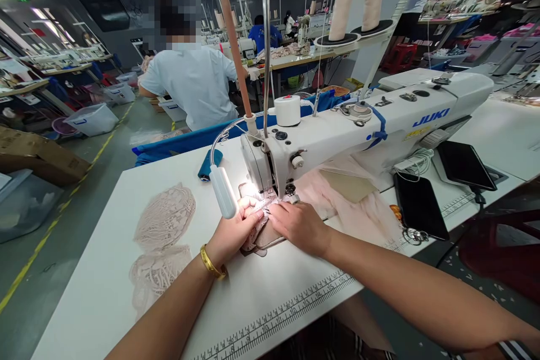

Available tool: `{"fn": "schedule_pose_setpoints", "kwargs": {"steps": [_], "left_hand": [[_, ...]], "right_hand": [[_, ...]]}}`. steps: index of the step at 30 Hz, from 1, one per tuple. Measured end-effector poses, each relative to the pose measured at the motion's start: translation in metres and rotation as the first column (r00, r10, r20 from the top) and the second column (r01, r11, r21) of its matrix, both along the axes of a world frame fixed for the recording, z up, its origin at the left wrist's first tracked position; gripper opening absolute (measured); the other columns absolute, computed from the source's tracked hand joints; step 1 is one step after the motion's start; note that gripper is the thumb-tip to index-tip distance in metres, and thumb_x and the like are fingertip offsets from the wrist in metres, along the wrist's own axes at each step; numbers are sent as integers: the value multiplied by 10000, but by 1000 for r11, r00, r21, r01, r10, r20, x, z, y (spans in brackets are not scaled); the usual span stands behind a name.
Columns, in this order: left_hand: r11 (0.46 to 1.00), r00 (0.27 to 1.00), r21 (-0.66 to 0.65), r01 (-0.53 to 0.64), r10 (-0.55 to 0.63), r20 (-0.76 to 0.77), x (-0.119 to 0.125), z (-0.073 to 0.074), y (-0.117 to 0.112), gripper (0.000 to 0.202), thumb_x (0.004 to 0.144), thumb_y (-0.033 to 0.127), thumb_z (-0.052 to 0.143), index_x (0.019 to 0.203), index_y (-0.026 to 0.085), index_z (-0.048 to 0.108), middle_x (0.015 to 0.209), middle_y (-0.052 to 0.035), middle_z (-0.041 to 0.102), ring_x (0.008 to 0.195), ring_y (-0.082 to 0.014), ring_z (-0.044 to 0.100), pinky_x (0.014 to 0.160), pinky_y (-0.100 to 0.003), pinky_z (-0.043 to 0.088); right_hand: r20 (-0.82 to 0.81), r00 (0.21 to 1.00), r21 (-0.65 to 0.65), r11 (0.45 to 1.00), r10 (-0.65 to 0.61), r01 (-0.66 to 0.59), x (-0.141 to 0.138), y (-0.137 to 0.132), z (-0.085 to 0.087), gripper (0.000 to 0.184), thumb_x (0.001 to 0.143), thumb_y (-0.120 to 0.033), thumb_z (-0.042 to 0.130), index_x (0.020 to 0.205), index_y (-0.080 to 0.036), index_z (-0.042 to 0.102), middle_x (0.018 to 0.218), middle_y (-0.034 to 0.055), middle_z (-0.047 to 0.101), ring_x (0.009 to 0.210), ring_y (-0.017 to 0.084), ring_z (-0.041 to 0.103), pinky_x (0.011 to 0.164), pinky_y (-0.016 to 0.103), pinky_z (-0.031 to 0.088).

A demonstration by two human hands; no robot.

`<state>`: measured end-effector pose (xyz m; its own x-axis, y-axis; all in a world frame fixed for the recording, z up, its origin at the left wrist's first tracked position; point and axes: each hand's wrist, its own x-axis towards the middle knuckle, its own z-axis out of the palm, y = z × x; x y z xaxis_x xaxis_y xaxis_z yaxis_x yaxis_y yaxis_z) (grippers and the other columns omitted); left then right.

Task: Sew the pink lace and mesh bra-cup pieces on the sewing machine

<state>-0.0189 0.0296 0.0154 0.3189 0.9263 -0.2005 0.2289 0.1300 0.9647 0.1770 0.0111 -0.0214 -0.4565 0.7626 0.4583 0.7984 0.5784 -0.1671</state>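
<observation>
Under the lit needle area of a white sewing machine (pixel 320 143), both my hands are on a pale pink lace piece (pixel 254 234). My left hand (pixel 234 233), with a gold bangle at its wrist, pinches the lace on the left side of the presser foot. My right hand (pixel 300 229) has its fingers closed on the same fabric, just right of the needle. A small dark tip shows between the hands, too small to name. Light pink sheer fabric (pixel 337 194) lies beyond my right hand, under the machine arm. The fingertips partly hide the stitching spot.
Two lace pieces (pixel 166 218) lie flat on the table's left. A small lamp (pixel 223 191) hangs beside the needle. A black phone (pixel 419 206) and keys (pixel 414 235) rest at right. Thread cones (pixel 340 8) stand behind. A person in a light blue shirt (pixel 192 81) sits ahead.
</observation>
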Motion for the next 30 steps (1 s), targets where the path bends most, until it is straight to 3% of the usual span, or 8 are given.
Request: {"fn": "schedule_pose_setpoints", "kwargs": {"steps": [9, 15, 21, 30], "left_hand": [[1000, 998, -29, 6, -4, 55, 3, 5, -2, 363, 813, 504, 735, 976, 196, 633, 789, -9, 672, 686, -183, 618, 585, -271, 495], [999, 998, 30, -14, 16, -54, -1, 0, 0, 374, 832, 501, 726, 733, 186, 550, 701, 31, 532, 626, -122, 495, 535, -218, 410], [1000, 999, 10, 0, 1, -48, -2, -1, 1, 366, 843, 518, 705, 777, 184, 571, 728, 25, 532, 642, -125, 472, 535, -219, 399], [999, 996, 32, 29, -26, -86, 0, 0, -1, 383, 845, 516, 698, 712, 205, 519, 585, 60, 470, 472, -99, 399, 449, -240, 328]], "right_hand": [[-17, 1000, -35, 999, -7, 6, 1, -1, 2, 207, 994, -176, 503, 791, -211, 523, 668, -25, 590, 581, 139, 477, 590, 294, 274], [-34, 998, -23, 999, -44, 44, 0, -1, -2, 208, 1003, -212, 502, 798, -210, 531, 645, -20, 586, 556, 147, 464, 579, 303, 256], [-46, 998, 3, 999, -37, 38, -1, -1, -3, 222, 996, -203, 508, 775, -212, 523, 633, -23, 568, 550, 142, 452, 587, 295, 269], [-66, 998, 25, 1000, -11, 13, -1, -2, 1, 233, 1011, -212, 492, 784, -208, 545, 663, -17, 589, 574, 141, 474, 604, 297, 277]]}}
